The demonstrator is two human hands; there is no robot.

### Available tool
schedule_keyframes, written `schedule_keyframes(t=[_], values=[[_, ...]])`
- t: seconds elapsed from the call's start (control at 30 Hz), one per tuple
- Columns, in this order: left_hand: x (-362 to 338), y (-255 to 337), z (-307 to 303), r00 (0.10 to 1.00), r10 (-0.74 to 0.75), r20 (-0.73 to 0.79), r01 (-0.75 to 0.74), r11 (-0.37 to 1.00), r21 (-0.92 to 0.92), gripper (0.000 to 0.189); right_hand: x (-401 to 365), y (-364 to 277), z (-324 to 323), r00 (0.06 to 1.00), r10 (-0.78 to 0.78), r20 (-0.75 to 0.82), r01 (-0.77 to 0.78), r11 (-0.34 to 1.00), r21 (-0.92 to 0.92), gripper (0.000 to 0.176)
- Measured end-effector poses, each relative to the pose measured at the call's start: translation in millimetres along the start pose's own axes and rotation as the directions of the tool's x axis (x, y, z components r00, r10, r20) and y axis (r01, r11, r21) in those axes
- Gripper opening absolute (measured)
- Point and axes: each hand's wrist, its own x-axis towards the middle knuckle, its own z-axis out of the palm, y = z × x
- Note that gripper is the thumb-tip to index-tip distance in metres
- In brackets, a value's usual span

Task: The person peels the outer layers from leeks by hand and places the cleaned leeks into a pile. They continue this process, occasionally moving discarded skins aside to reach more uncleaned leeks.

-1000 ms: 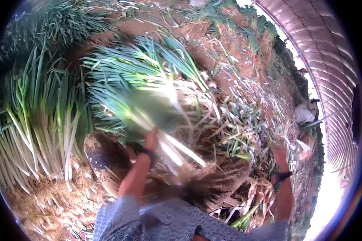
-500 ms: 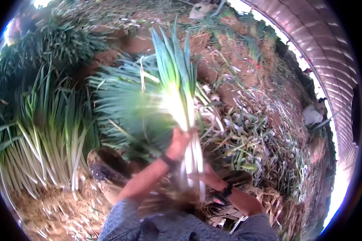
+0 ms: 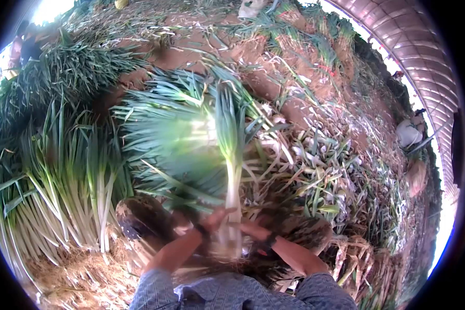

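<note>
A bunch of green onions [image 3: 234, 181] stands nearly upright in front of me, its leaves pointing away and its white stalks toward my lap. My left hand [image 3: 215, 220] is closed around the white part from the left. On the right, my right hand [image 3: 249, 228] touches the stalks a little lower; its fingers are blurred and partly hidden. The roots near my lap are smeared by motion. Behind the bunch lies a fanned pile of green onions [image 3: 160, 124].
More onions [image 3: 62, 181] stand in a dense row at the left, roots down on straw-like debris. A heap of peeled leaves and trimmings [image 3: 330, 170] covers the ground at the right. My knees [image 3: 142, 217] flank the bunch. A pale bag [image 3: 408, 134] lies far right.
The bunch has come down toward my lap and its leaves are drawn closer together. My left hand has moved lower and left with it; my right hand has shifted slightly left.
</note>
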Motion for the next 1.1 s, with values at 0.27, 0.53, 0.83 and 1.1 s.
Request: schedule_keyframes(t=[0.27, 0.53, 0.83, 1.1], values=[[-41.1, 1.5, 17.2, 0.99, -0.1, 0.098, 0.109, 0.991, -0.083, 0.046, -9.9, -7.7, -10.6, 0.989, -0.087, 0.122, 0.115, 0.963, -0.243, 0.067], [-31.8, -19.6, 3.1, 0.989, -0.125, 0.076, 0.128, 0.991, -0.04, 0.054, -85.4, -93.6, -23.1, 0.968, -0.199, 0.151, 0.231, 0.942, -0.245, 0.065], [-82.9, 21.3, 53.8, 0.974, -0.211, 0.077, 0.224, 0.942, -0.249, 0.046, -55.1, -64.8, -9.4, 0.97, -0.241, 0.034, 0.223, 0.827, -0.516, 0.07], [-90.8, -5.8, 38.4, 0.987, 0.128, 0.099, -0.146, 0.968, 0.206, 0.053, -40.3, -57.5, 8.2, 0.939, -0.28, -0.198, 0.215, 0.931, -0.294, 0.099]])
